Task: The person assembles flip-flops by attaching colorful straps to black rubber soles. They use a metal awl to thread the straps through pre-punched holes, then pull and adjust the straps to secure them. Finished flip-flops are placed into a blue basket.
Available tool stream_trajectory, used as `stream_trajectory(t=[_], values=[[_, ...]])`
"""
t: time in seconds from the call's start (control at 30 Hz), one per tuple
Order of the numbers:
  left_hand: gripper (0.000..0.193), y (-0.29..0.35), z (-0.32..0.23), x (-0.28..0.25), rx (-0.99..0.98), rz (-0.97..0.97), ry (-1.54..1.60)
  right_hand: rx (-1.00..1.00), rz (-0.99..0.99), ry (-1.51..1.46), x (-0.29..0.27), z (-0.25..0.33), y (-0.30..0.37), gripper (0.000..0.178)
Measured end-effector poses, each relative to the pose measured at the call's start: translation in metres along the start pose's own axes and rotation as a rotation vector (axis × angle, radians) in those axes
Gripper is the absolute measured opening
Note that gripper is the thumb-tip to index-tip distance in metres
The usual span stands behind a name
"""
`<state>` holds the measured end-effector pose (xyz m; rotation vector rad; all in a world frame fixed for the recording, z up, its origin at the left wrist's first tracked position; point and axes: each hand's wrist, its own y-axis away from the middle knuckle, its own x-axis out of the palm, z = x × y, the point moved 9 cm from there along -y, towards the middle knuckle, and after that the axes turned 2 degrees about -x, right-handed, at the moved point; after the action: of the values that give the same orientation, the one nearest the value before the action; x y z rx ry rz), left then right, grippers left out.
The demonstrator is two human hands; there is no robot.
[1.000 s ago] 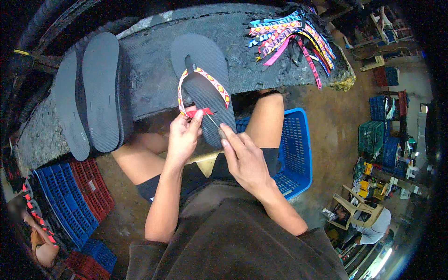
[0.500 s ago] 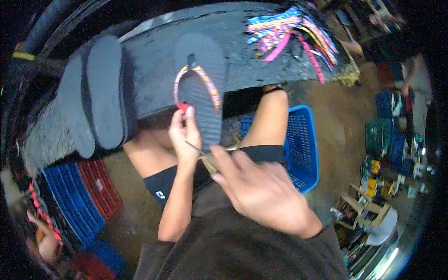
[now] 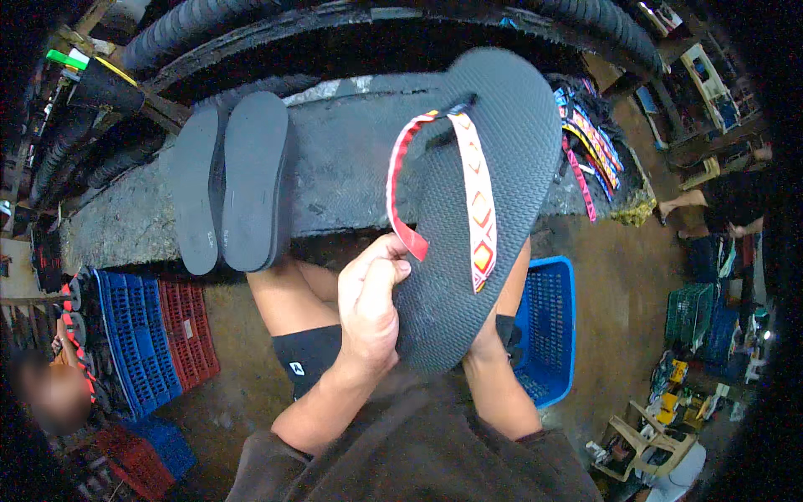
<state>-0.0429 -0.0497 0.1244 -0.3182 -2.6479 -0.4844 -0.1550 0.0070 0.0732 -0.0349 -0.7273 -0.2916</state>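
Observation:
A dark grey flip-flop (image 3: 523,142) is held up before me, tilted, its toe pointing away and to the right. Its patterned fabric strap (image 3: 480,205) is white, red and yellow. The strap's red left end lies loose on the footbed by my left thumb. My left hand (image 3: 368,293) is closed on the left edge of the sole, fingers bent. Behind the heel, my right hand (image 3: 483,343) shows only near the wrist. The sole hides its fingers and anything they hold.
Grey soles (image 3: 255,180) lie stacked at the left of the dark, worn bench (image 3: 351,142). Colourful straps (image 3: 590,142) are heaped at its right end. A blue basket (image 3: 556,335) stands by my right leg. Blue and red crates (image 3: 142,343) sit at left, near another person's arm.
The flip-flop has come up off the bench, closer to me and rightward, tilting. My right hand, with a thin tool before, has gone behind the sole. My left hand has shifted right.

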Motion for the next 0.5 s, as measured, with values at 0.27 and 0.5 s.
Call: stream_trajectory(t=[0.27, 0.5], values=[[0.034, 0.001, 0.014, 0.042, -0.152, 0.090, 0.303, -0.093, -0.115, 0.020, -0.057, -0.030, 0.013, 0.029], [0.027, 0.004, -0.030, 0.068, 0.747, 0.102, -0.743, -0.275, -0.122, 0.064, -0.063, 0.064, 0.001, 0.018]])
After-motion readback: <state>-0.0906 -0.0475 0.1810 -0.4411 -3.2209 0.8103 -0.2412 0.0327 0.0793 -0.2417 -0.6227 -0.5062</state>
